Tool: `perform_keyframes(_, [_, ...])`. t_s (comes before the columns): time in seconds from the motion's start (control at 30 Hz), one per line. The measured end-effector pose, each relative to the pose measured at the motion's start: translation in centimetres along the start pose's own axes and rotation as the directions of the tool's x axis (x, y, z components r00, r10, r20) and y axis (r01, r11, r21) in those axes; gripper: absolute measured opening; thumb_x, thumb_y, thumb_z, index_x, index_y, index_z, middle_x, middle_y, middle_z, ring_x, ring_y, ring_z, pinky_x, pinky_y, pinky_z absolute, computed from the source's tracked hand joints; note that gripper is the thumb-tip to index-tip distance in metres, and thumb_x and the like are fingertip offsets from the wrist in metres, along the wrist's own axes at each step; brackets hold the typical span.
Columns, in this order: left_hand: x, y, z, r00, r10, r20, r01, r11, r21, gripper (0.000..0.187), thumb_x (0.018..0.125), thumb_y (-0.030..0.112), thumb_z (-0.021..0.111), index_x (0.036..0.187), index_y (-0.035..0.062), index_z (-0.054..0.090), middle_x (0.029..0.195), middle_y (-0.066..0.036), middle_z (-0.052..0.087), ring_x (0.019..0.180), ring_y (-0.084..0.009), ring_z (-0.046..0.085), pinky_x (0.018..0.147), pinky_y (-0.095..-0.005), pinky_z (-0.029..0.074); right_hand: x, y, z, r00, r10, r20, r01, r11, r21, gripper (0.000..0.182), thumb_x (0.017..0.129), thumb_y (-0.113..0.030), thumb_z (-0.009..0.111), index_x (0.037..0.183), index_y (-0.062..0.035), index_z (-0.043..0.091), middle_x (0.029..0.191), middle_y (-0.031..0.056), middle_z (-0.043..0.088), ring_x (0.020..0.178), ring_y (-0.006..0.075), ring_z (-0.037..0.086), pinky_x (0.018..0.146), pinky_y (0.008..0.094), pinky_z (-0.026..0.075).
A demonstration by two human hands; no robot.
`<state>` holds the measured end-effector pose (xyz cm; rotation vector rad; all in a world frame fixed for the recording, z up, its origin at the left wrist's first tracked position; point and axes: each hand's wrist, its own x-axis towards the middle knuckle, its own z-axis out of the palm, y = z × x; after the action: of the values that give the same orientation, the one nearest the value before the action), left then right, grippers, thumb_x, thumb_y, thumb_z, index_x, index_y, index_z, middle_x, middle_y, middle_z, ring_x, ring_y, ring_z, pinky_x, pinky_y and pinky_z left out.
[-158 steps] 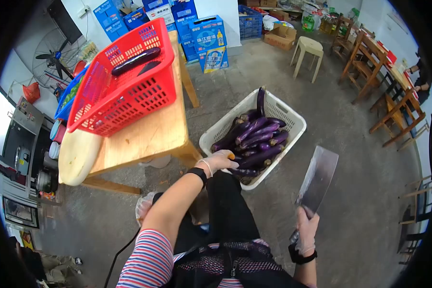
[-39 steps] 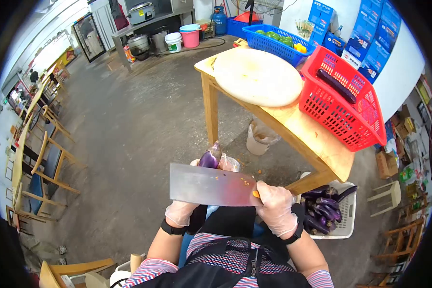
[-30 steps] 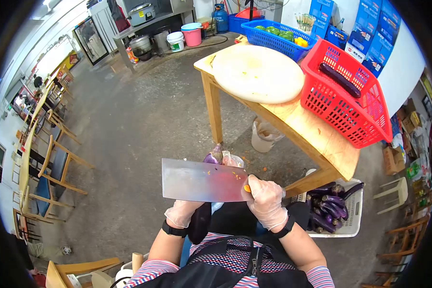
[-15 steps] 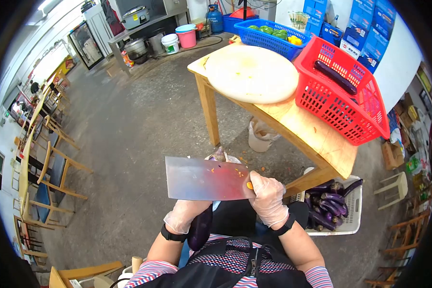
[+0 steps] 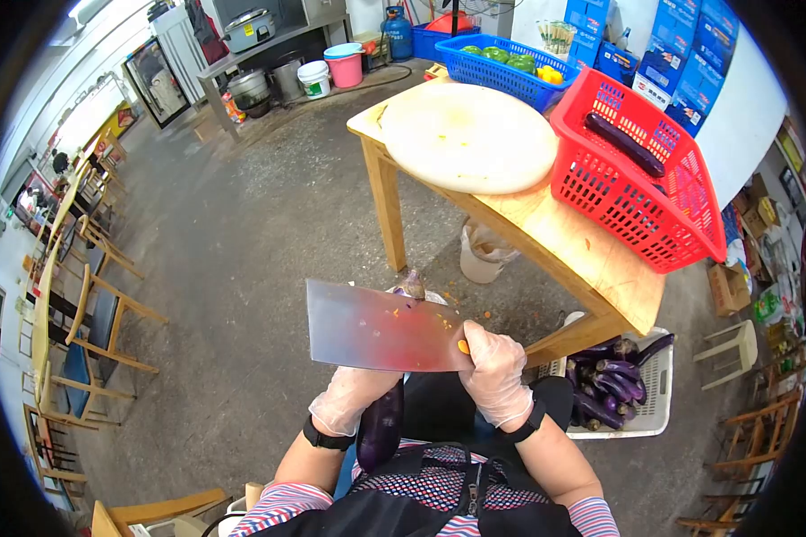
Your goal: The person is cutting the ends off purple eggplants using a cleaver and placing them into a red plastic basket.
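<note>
In the head view my right hand [image 5: 495, 369], in a clear plastic glove, is closed round the handle end of a wide cleaver [image 5: 381, 327]. Its blade lies broadside across my lap, specked with orange bits. Behind the blade, my gloved left hand [image 5: 354, 400] holds an eggplant [image 5: 381, 430]; the blade hides those fingers. The eggplant's dark body runs down toward my apron, and its stem end pokes out above the blade's upper edge. A pale object, partly hidden, shows beside that stem end.
A wooden table [image 5: 591, 237] bears a round white cutting board [image 5: 468, 139], a red basket [image 5: 640, 192] with eggplants and a blue basket [image 5: 501, 72] with green and yellow peppers. Below are a lined bin [image 5: 484, 259] and a white crate [image 5: 661, 394] full of eggplants.
The blade has tilted slightly, its right side dipping, and more of the eggplant's stem end shows above it. Both hands keep their holds.
</note>
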<state>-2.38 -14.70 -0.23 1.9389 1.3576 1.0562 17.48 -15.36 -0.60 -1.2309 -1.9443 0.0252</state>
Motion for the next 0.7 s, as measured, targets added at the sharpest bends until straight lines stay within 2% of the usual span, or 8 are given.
perform_keyframes(0.07, [0.1,-0.3,-0.1,0.999,-0.041,0.023,0.042,0.998,-0.043,0.026,0.086,0.013,0.068,0.111,0.0059,0.064,0.109,-0.012,0.065,0.102,-0.0291,0.061,0.087,-0.0409,0.048,0.3,0.4,0.2,0.999,-0.005,0.034,0.005,1.000,0.000,0.021,0.072,-0.005,0.070,0.091,-0.0050,0.060,0.064,0.0125,0.058,0.059,0.0328,0.061,0.053,0.0406,0.047])
perform_keyframes(0.13, [0.2,-1.0,0.0,0.996,0.085,-0.029,-0.084,0.996,0.028,0.029,0.082,0.011,0.071,0.109,0.0071,0.065,0.106,-0.012,0.065,0.100,-0.0295,0.061,0.085,-0.0409,0.049,0.8,0.4,0.0,0.999,-0.014,0.050,0.014,1.000,-0.002,0.020,0.073,-0.005,0.069,0.090,-0.0063,0.059,0.064,0.0127,0.058,0.059,0.0329,0.061,0.054,0.0410,0.047])
perform_keyframes(0.27, [0.0,-0.9,-1.1,0.989,0.145,-0.019,-0.141,0.982,0.123,0.028,0.084,0.012,0.068,0.111,0.0051,0.064,0.111,-0.014,0.065,0.104,-0.0301,0.061,0.089,-0.0405,0.048,1.1,1.1,0.1,0.987,-0.003,0.160,0.001,1.000,0.010,0.016,0.075,-0.006,0.068,0.086,-0.0100,0.056,0.066,0.0132,0.060,0.062,0.0335,0.063,0.055,0.0422,0.047])
perform_keyframes(0.37, [0.2,0.4,-1.6,0.989,0.121,-0.085,-0.108,0.984,0.144,0.026,0.083,0.013,0.068,0.107,0.0049,0.065,0.103,-0.015,0.067,0.096,-0.0325,0.065,0.083,-0.0389,0.050,1.2,0.9,0.3,0.979,0.069,0.194,-0.071,0.997,0.004,0.015,0.076,-0.006,0.067,0.085,-0.0110,0.055,0.068,0.0138,0.061,0.066,0.0348,0.064,0.056,0.0432,0.048])
perform_keyframes(0.43, [0.3,0.9,-1.2,0.977,-0.200,-0.068,0.211,0.939,0.271,0.033,0.081,0.015,0.069,0.112,0.0057,0.062,0.093,-0.018,0.068,0.085,-0.0372,0.067,0.075,-0.0404,0.053,1.3,0.2,0.6,0.976,0.109,0.191,-0.116,0.993,0.030,0.014,0.078,-0.007,0.066,0.086,-0.0107,0.055,0.068,0.0148,0.061,0.066,0.0357,0.064,0.057,0.0439,0.048])
perform_keyframes(0.47, [0.4,0.9,-0.9,0.978,-0.198,-0.067,0.208,0.939,0.272,0.033,0.081,0.015,0.069,0.112,0.0057,0.062,0.093,-0.018,0.068,0.085,-0.0372,0.067,0.075,-0.0404,0.053,1.4,-0.1,0.7,0.971,0.147,0.189,-0.160,0.986,0.056,0.013,0.079,-0.008,0.066,0.087,-0.0103,0.056,0.068,0.0159,0.061,0.067,0.0366,0.064,0.057,0.0447,0.049])
perform_keyframes(0.53, [0.5,0.7,-0.1,0.969,-0.058,-0.239,0.137,0.934,0.331,0.052,0.076,0.021,0.071,0.121,0.0030,0.053,0.088,-0.022,0.066,0.072,-0.0399,0.066,0.064,-0.0473,0.053,1.4,-0.7,1.1,0.961,0.190,0.203,-0.205,0.977,0.052,0.012,0.081,-0.008,0.066,0.087,-0.0101,0.056,0.067,0.0169,0.061,0.067,0.0375,0.064,0.057,0.0455,0.049])
perform_keyframes(0.7, [0.4,-0.4,-0.3,0.979,-0.093,-0.180,0.155,0.916,0.371,0.061,0.076,0.021,0.070,0.128,0.0018,0.045,0.084,-0.022,0.066,0.074,-0.0411,0.066,0.066,-0.0473,0.053,1.9,-0.2,0.9,0.950,0.177,0.258,-0.187,0.982,0.013,0.009,0.084,-0.011,0.065,0.089,-0.0086,0.058,0.065,0.0189,0.061,0.067,0.0399,0.064,0.059,0.0474,0.049])
